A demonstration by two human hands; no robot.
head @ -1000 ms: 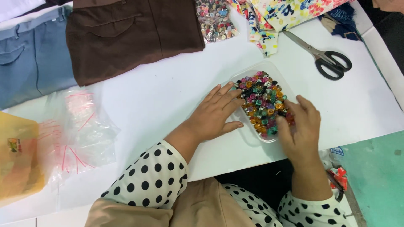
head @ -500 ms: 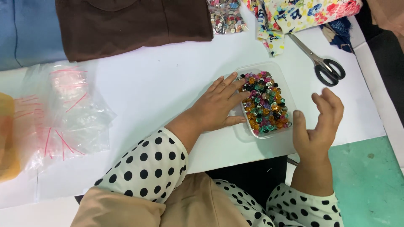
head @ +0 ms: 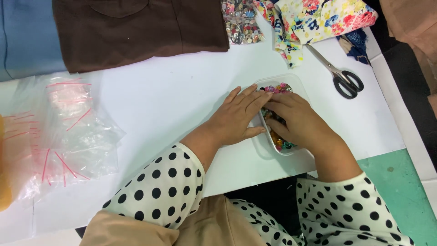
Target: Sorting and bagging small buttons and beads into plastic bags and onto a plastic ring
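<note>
Sitting near the white table's (head: 173, 95) front edge, a clear plastic tray (head: 298, 84) of mixed coloured buttons (head: 278, 141) is being covered by both hands. Right hand (head: 302, 123) is lying palm-down in the tray, fingers loosely spread over the buttons; any pinch cannot be told. Left hand (head: 236, 120) is pressing flat against the tray's left wall, fingers extended. Scissors (head: 341, 75) are lying just beyond, floral cloth (head: 318, 13) and brown garment (head: 136, 27) farther back, clear zip bags (head: 59, 132) well left.

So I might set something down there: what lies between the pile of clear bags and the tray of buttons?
In the head view, bare white table, then the left hand resting against the tray of buttons; clear bags sit far left.
</note>
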